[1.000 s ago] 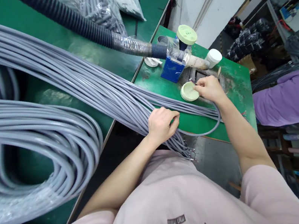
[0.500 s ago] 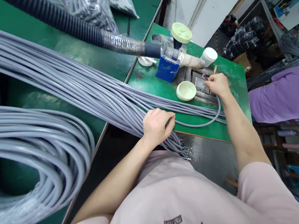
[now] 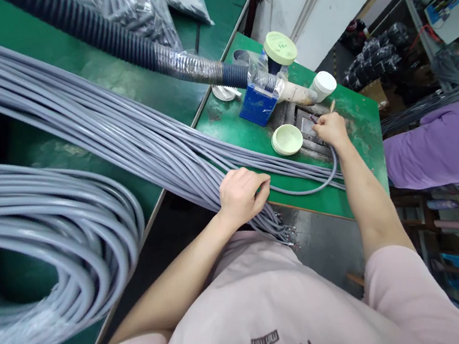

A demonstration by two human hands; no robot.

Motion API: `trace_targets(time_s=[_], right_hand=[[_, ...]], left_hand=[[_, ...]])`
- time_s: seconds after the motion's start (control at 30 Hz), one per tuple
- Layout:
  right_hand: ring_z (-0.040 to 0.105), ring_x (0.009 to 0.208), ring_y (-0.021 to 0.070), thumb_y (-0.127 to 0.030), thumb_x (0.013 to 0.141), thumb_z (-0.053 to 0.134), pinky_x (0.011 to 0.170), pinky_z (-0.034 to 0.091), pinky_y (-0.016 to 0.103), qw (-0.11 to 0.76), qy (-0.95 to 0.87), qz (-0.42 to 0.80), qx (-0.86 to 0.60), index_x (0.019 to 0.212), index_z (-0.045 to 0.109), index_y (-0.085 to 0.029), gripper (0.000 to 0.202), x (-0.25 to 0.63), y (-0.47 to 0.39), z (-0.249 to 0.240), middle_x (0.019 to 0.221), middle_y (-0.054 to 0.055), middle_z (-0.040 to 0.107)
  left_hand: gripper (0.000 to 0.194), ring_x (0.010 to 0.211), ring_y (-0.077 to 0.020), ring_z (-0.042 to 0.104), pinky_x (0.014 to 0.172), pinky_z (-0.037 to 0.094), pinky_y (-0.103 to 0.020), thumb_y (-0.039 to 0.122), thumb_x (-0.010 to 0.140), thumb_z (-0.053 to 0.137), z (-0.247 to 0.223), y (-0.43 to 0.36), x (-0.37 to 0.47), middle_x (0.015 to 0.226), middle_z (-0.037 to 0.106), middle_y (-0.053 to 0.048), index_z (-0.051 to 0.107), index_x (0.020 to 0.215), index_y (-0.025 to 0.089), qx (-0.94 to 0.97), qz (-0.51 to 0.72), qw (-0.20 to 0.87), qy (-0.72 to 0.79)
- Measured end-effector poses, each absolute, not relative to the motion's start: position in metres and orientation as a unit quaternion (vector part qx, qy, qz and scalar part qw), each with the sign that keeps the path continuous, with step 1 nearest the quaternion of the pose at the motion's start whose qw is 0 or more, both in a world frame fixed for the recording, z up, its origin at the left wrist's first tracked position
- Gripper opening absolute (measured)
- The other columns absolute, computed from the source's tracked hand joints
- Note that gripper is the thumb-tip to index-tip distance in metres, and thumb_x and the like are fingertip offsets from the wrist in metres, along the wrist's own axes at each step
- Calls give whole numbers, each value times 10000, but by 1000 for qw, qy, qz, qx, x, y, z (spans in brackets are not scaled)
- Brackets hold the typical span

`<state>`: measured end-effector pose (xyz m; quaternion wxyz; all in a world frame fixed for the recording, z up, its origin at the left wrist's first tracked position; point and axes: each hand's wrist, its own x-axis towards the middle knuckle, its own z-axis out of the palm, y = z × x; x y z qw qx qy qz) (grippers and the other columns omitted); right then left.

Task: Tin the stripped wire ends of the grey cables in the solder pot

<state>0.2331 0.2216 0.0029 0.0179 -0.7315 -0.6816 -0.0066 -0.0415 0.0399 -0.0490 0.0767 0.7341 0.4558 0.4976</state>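
So the right hand (image 3: 330, 128) has its fingers bunched together, pinching the end of one grey cable (image 3: 307, 189) right over the metal fixture (image 3: 307, 124) near the far edge of the small green bench (image 3: 231, 127); the cable loops back from those fingertips along the bench's near edge toward the left hand (image 3: 241, 193); that hand lies palm down on the cable bundle (image 3: 127, 136), fingers curled and pressed onto the strands at the near edge; right forearm stretched forward, left elbow bent; a pale green lid (image 3: 287, 139) sits just beside the right hand.
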Motion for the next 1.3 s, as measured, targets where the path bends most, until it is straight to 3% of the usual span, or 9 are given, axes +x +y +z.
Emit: trace_targets(time_s=[0.17,0.3,0.43,0.6,0.8,1.03,1.3], right_hand=[[629,717,233,-260,702,634,687,438,323,51,-678,9,-733,612,678,-181,127,235,220,8,647,75,690],[538,508,151,-276,701,654,535,385,268,183,-668,100,-715,509,615,-172,221,232,193,30,462,10,585],[437,371,87,-298,697,693,411,305,225,326,-623,251,-665,498,575,-173,263,221,146,53,426,-23,559],[446,363,70,-292,723,729,392,322,203,399,-582,349,-617,501,564,-178,300,204,89,63,436,-29,578],[476,391,75,-289,771,720,432,384,212,416,-580,395,-578,512,589,-185,308,184,47,60,448,-34,588],[470,395,76,-335,777,726,423,368,214,397,-571,437,-571,559,625,-183,284,169,25,56,466,-33,598],[474,396,93,-391,762,723,427,381,234,381,-585,439,-565,529,575,-196,338,160,16,51,458,-34,579]], left_hand=[[83,667,-146,589,651,367,-316,190,855,577,-50,40,-41,709,696,-5,659,859,202,734,498,75,455],[77,657,-146,586,645,372,-311,184,850,582,-49,40,-41,701,694,-3,658,849,198,733,502,72,453],[80,645,-145,576,637,370,-308,179,848,583,-48,41,-41,688,689,-6,660,831,192,731,506,69,453],[89,653,-151,568,640,369,-314,194,851,588,-47,40,-42,699,687,-16,675,829,192,723,507,108,456],[79,699,-140,602,692,461,-293,244,841,641,-36,27,-27,729,673,-14,698,824,191,598,584,356,418],[203,702,-118,615,672,483,-252,342,729,771,-24,9,5,790,703,-13,721,841,179,371,542,675,336],[273,659,-99,590,674,482,-249,345,684,813,-17,4,16,731,675,3,706,858,164,249,521,766,284]])
